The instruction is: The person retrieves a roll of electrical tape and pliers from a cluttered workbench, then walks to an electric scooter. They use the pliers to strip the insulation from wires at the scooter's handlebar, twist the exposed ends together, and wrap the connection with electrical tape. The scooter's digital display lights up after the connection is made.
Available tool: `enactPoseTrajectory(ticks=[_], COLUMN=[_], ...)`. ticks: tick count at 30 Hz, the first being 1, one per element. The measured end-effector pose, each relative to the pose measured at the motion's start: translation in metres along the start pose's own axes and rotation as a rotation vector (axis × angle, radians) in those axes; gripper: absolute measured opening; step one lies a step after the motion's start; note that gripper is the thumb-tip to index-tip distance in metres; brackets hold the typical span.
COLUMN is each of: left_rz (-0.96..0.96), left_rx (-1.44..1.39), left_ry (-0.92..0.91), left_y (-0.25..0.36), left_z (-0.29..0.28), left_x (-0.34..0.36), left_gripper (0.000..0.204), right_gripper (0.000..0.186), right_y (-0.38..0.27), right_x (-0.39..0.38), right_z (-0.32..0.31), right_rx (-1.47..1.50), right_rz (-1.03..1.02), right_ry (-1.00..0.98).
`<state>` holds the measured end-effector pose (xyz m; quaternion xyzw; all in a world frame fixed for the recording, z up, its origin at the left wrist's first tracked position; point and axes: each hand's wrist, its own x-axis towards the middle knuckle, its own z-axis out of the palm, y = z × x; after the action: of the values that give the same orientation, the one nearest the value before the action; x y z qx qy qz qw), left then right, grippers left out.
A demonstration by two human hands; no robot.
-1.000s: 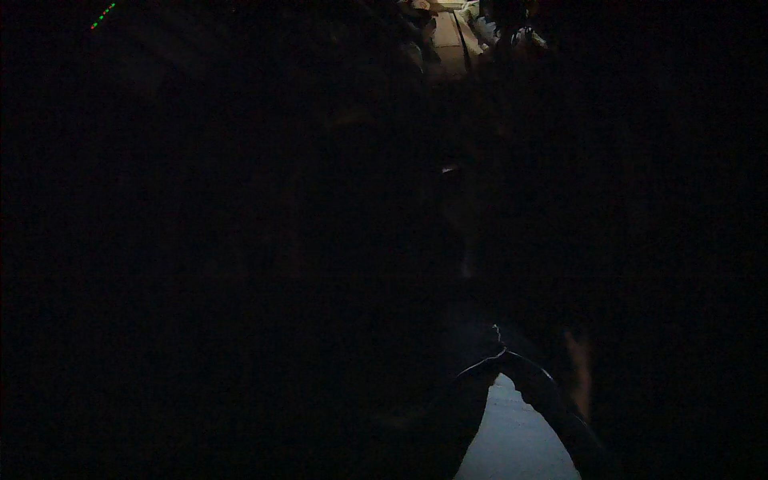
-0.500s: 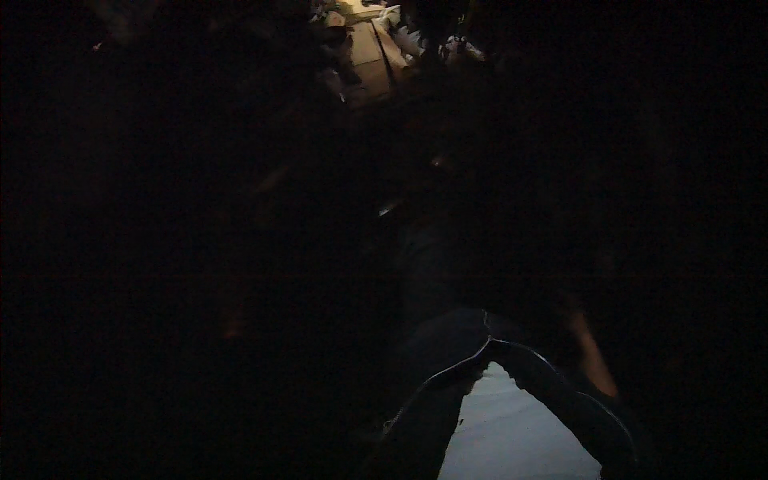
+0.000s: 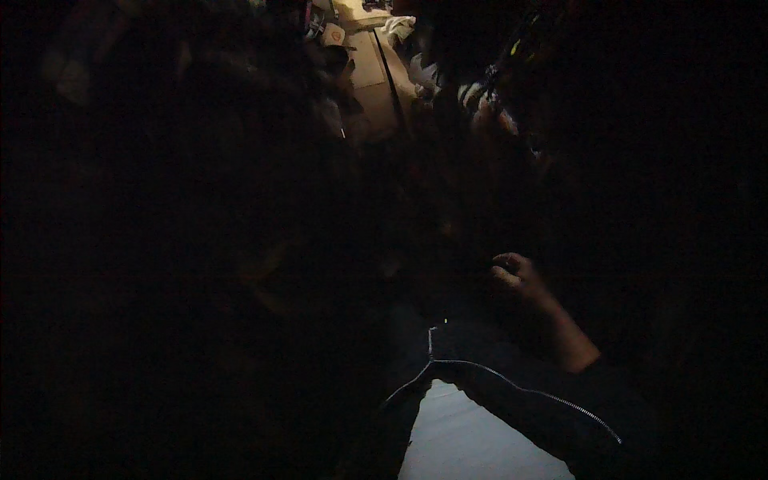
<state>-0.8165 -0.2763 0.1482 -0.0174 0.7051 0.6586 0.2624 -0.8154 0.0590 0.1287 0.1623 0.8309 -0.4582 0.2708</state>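
My right hand (image 3: 516, 274) is raised in front of my body on the right, dimly lit. Its fingers are loosely bent, with a gap between thumb and forefinger, and nothing shows in it. A bare forearm (image 3: 570, 336) leads back from it into a dark sleeve. Nearest to the hand is my own dark zipped jacket (image 3: 496, 348), parted over a pale shirt (image 3: 484, 440). My left hand does not show; the whole left side is lost in darkness.
Far ahead, light falls on a strip of tan floor (image 3: 372, 88) with a dark line along it. A pale cap-like thing (image 3: 334, 34) lies at its left, crumpled whitish items (image 3: 398, 30) at its right. Dim, unclear clutter (image 3: 488, 102) flanks the strip.
My right hand has come up into view in front of me; before, only a blurred forearm showed. The lit strip sits lower in view and shows more of its far end.
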Motion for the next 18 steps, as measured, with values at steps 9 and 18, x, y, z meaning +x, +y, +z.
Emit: enactPoseTrajectory(ticks=[9,18], left_rz=[-0.108,-0.090], left_rx=[-0.034,0.024], left_ry=[-0.182,0.201], left_y=[0.147,0.184], left_z=[-0.108,-0.187], left_x=[0.027,0.316], left_gripper=[0.042,0.035], right_gripper=[0.043,0.037], right_y=[-0.250,-0.417], right_x=[0.050,0.354], right_z=[-0.036,0.016], right_rx=[0.307,0.820], right_rz=[-0.309,-0.226], right_ry=[-0.326,-0.747])
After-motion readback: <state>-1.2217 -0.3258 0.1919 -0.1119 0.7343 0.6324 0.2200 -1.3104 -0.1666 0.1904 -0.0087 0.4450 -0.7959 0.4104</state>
